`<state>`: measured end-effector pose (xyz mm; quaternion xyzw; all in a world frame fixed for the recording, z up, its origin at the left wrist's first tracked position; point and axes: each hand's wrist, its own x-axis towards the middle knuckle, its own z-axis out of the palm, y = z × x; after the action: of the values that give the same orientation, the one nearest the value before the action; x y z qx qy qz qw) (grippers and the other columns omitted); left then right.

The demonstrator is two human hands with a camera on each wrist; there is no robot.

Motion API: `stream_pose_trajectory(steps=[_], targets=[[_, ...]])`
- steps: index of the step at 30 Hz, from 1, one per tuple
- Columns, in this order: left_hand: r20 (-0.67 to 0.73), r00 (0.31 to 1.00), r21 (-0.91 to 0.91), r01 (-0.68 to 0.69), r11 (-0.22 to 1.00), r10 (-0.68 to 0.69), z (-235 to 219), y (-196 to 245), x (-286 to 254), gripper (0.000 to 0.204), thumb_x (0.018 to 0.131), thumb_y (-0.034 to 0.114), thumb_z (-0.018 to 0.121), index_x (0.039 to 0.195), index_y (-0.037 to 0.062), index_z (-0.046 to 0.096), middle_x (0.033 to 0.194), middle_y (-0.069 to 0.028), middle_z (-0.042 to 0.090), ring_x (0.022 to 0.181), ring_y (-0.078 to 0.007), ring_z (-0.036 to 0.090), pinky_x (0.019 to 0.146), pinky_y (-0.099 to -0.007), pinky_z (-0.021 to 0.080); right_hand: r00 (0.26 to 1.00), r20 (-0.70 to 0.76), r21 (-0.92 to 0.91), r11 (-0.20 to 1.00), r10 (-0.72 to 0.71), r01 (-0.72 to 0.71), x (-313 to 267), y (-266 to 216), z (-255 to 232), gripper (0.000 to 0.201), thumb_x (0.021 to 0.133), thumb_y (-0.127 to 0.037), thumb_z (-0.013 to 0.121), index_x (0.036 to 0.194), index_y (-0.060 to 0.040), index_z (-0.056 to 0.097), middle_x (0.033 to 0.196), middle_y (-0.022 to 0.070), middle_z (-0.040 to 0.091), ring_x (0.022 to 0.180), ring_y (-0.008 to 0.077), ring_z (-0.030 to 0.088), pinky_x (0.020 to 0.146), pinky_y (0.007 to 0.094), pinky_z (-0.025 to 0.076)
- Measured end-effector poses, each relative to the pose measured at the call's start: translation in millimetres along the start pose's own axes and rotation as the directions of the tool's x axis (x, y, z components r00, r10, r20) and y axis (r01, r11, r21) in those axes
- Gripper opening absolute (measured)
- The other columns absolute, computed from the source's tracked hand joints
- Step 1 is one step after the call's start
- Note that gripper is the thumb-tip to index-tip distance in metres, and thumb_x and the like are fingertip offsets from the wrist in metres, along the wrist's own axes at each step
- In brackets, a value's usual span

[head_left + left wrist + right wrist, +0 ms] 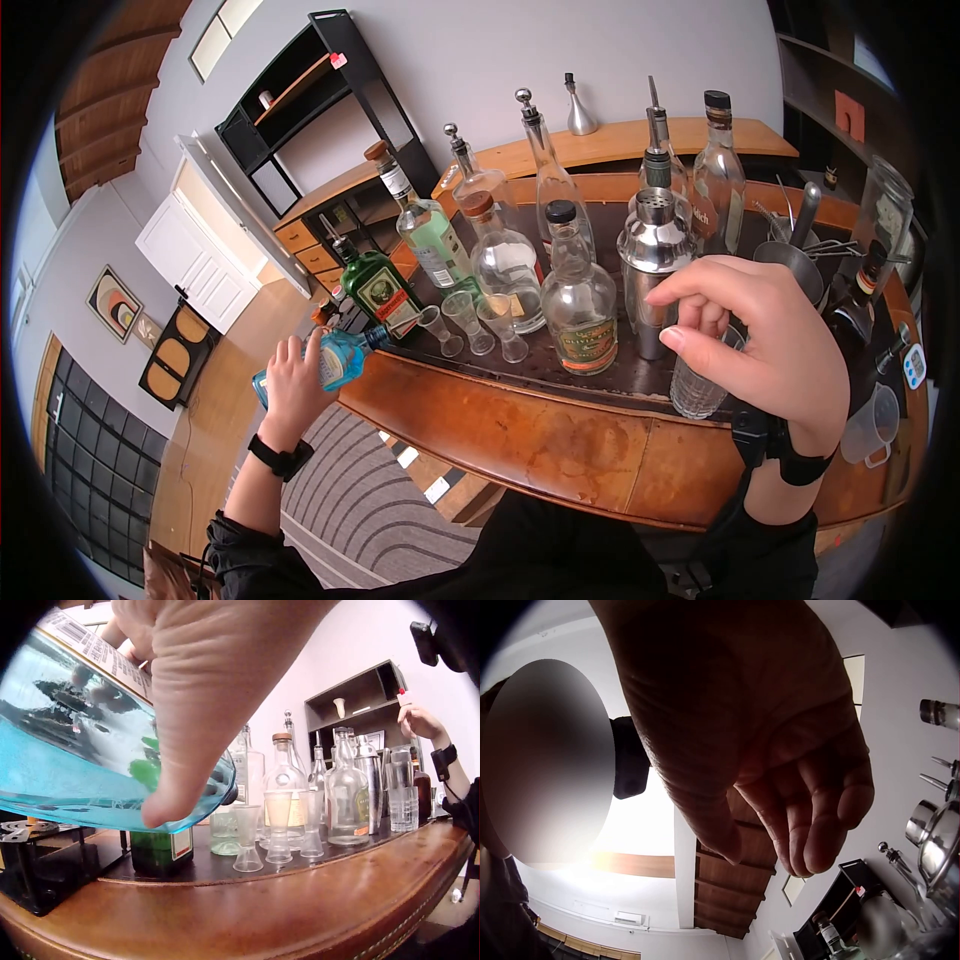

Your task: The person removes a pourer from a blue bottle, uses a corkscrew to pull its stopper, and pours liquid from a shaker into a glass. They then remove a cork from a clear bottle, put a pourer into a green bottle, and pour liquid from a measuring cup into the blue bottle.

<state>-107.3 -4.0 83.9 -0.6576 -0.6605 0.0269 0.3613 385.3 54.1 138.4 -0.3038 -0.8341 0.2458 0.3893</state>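
left hand [292, 385]: bare, black watch-like band at wrist | right hand [765, 335]: bare, black strap with small black camera mount at wrist | sleeves: dark, pushed up the forearms | torso: black clothing | rig: black buckle and cable at chest

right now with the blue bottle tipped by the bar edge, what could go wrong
The left hand holds the blue bottle tilted, neck toward the small glasses; these stand close together, so a pour could miss or splash onto the bar. The bottle's neck sits near the green bottle and could knock it. The right hand hovers with nothing in its grip over the tumbler beside the shaker; a careless drop might tip either.
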Motion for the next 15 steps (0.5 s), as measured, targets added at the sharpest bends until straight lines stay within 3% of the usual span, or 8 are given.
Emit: stream_pose_trajectory(steps=[12, 15], targets=[[-0.01, 0.998, 0.077, -0.06, 0.995, 0.061, -6.9, -4.4, 9.2, 0.081, 0.059, 0.032, 0.082, 0.129, 0.0059, 0.052, 0.094, -0.0111, 0.052, 0.088, -0.0282, 0.055, 0.074, -0.0389, 0.048, 1.0, 0.01, -0.023, 1.0, -0.004, 0.004, 0.9, 0.4, -0.1, 0.024, 0.078, -0.002, 0.066, 0.101, 0.0033, 0.066, 0.076, 0.008, 0.062, 0.061, 0.0125, 0.056, 0.056, 0.0244, 0.044], [0.008, 0.999, 0.061, -0.04, 0.997, 0.039, -7.2, -4.8, 10.3, 0.081, 0.055, 0.023, 0.079, 0.129, 0.006, 0.051, 0.096, -0.0125, 0.05, 0.09, -0.0304, 0.053, 0.078, -0.0401, 0.049, 0.999, 0.022, -0.03, 0.999, 0.023, -0.022, 1.1, -1.4, -0.9, 0.024, 0.078, -0.002, 0.066, 0.101, 0.0032, 0.066, 0.076, 0.0081, 0.063, 0.061, 0.0126, 0.057, 0.056, 0.0244, 0.044]])
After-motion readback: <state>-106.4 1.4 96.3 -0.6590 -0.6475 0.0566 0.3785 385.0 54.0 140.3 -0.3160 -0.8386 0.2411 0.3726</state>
